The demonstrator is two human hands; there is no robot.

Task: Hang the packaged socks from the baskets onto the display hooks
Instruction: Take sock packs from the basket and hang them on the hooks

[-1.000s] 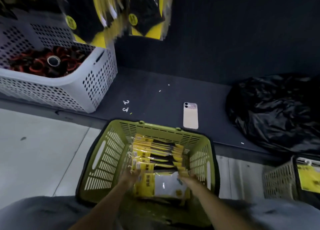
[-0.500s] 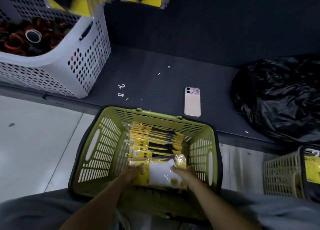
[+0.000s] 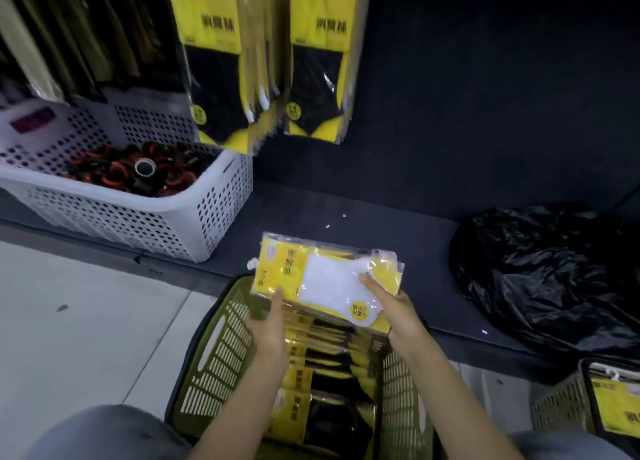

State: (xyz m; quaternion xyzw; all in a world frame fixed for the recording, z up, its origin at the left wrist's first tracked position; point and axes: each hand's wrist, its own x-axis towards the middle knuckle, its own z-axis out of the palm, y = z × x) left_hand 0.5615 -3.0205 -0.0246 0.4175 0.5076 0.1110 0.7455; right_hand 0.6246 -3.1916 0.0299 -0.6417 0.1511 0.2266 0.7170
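One dark ledge (image 3: 398, 213) runs across the view under a dark back wall. On its right end lies one crumpled black plastic bag (image 3: 547, 279). There are three baskets. The biggest, a white perforated basket (image 3: 138, 224), stands on the ledge at the left and holds a heap of red-and-black rolls, too tangled to count, with one tape roll (image 3: 144, 167) on top. The green basket (image 3: 214, 355) sits on the floor against the ledge, directly below the hands, packed with a row of yellow-and-black sock packs (image 3: 322, 373) standing on edge; their number cannot be told. A third, pale basket (image 3: 557, 407) shows partly at the lower right with one yellow pack (image 3: 616, 407) visible in it.

Two bunches of sock packs (image 3: 214, 61) hang against the wall above the white basket, side by side.

A bundle of packs (image 3: 329, 279), with a white sock on top, is held flat above the green basket's far end. How many packs are in it is unclear. The left hand (image 3: 268, 324) grips its left end, thumb on top. The right hand (image 3: 391, 303) grips the right side, thumb pressed on the white sock. One small white hook (image 3: 252, 264) sticks out at the bundle's left edge.
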